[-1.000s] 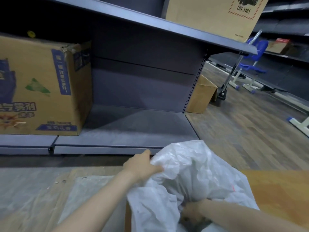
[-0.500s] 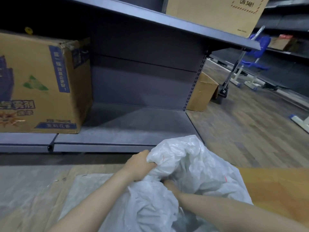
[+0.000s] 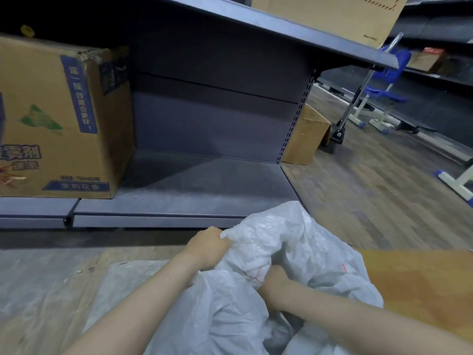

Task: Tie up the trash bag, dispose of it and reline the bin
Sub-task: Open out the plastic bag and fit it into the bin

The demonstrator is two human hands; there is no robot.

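White crinkled plastic is bunched in the fingers (image 3: pixel 225 240) of the left hand (image 3: pixel 206 248), which are curled closed over a fold at the upper left edge of the trash bag (image 3: pixel 294 254). The right hand (image 3: pixel 275 279) is pushed into the bag's gathered middle; its fingers are buried in the plastic, so whether they are clenched or loose cannot be told. Thin red marks show on the plastic just beside that hand. Both bare forearms reach in from the bottom of the view, the left from the lower left, the right from the lower right.

The bag sits low in the centre, heaped and loose, its mouth not yet tied. Beneath and to the left of it lies a clear plastic sheet (image 3: pixel 51 290) spread over the floor. To its right is a tan cardboard surface (image 3: pixel 422 283). Beyond the bag runs a grey metal shelf (image 3: pixel 192 190), with a printed cardboard box (image 3: pixel 58 124) standing on its left part. A smaller brown box (image 3: pixel 304 137) stands on the wooden floor (image 3: pixel 371 196) at the shelf's right end, and a blue chair (image 3: pixel 384 85) stands farther off.
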